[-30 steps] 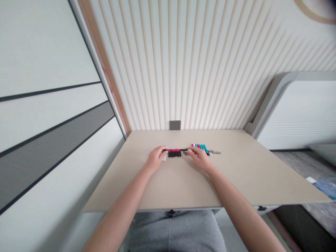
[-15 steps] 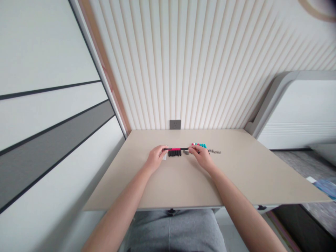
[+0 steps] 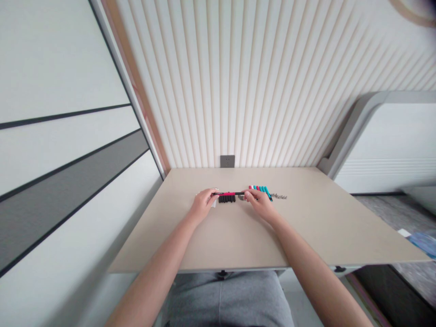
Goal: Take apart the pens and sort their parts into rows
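Note:
I hold a thin pen with a red middle and black ends level above the beige table. My left hand pinches its left end, and my right hand pinches its right end. Just below the pen lies a row of several short black pieces. Behind my right hand lie several teal and pink pen parts side by side. A small white piece peeks out by my left fingers.
A line of small grey metal bits lies right of the coloured parts. A grey wall socket sits at the table's back edge. A white cabinet stands to the right, a panelled wall to the left.
My right hand shifted slightly up and right, then back toward the pen's end. The pen stays held between both hands.

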{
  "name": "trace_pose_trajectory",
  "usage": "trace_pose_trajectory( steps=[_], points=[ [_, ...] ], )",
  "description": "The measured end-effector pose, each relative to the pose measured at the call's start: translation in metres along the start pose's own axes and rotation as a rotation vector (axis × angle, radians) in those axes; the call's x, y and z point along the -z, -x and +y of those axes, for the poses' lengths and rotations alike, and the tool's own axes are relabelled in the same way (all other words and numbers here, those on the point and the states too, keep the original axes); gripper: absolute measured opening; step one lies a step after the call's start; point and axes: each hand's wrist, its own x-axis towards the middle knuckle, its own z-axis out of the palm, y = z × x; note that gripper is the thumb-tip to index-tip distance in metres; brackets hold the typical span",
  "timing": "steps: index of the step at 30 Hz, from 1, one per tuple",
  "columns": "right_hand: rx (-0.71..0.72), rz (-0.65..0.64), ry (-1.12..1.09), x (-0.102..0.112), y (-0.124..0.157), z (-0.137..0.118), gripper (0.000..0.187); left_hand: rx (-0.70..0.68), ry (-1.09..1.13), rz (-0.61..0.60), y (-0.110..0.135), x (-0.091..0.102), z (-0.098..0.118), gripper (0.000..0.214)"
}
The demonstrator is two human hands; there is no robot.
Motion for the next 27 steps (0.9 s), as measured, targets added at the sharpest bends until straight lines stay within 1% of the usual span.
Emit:
trace_pose_trajectory(
  steps=[3, 7, 9, 12, 15, 17, 18, 20, 23, 25, 27],
  points=[
    [-0.007, -0.035, 0.042, -0.0004, 0.0, -0.0008, 0.039, -0.017, -0.025, -0.01, -0.0001, 0.0008, 0.0023, 0.021],
    [0.017, 0.028, 0.067, -0.0007, -0.0004, -0.0023, 0.026, 0.001, -0.03, -0.082, -0.0004, 0.0029, 0.006, 0.022],
    [0.021, 0.057, 0.058, -0.0019, 0.0, -0.0025, 0.027, 0.02, -0.015, -0.103, -0.0005, 0.0037, 0.0074, 0.024],
    [0.004, 0.036, -0.005, -0.0044, 0.0007, -0.0006, 0.038, 0.035, -0.015, -0.082, -0.0004, 0.0039, 0.0083, 0.024],
    [-0.019, -0.02, -0.022, -0.0063, 0.0006, 0.0028, 0.036, 0.027, -0.024, -0.071, -0.0003, 0.0036, 0.0083, 0.023],
    [-0.006, 0.006, -0.009, -0.0071, 0.0, 0.0046, 0.031, 0.019, -0.022, -0.07, -0.0003, 0.0034, 0.008, 0.022],
    [0.009, 0.027, -0.013, -0.0074, -0.0003, 0.0051, 0.032, 0.017, -0.021, -0.071, -0.0003, 0.0032, 0.0077, 0.022],
    [0.028, 0.051, -0.049, -0.0079, -0.0007, 0.0054, 0.041, 0.017, -0.019, -0.078, -0.0003, 0.0028, 0.0071, 0.022],
    [-0.006, -0.024, -0.053, -0.0084, -0.0001, 0.0047, 0.036, 0.021, -0.02, -0.093, -0.0003, 0.0017, 0.0059, 0.022],
    [-0.011, -0.03, -0.04, -0.0086, 0.001, 0.0034, 0.033, 0.026, -0.022, -0.098, -0.0002, 0.0011, 0.0051, 0.024],
    [-0.001, -0.025, -0.056, -0.0087, 0.0024, 0.0015, 0.041, 0.036, -0.024, -0.098, -0.0001, 0.0007, 0.0045, 0.025]
  ],
)
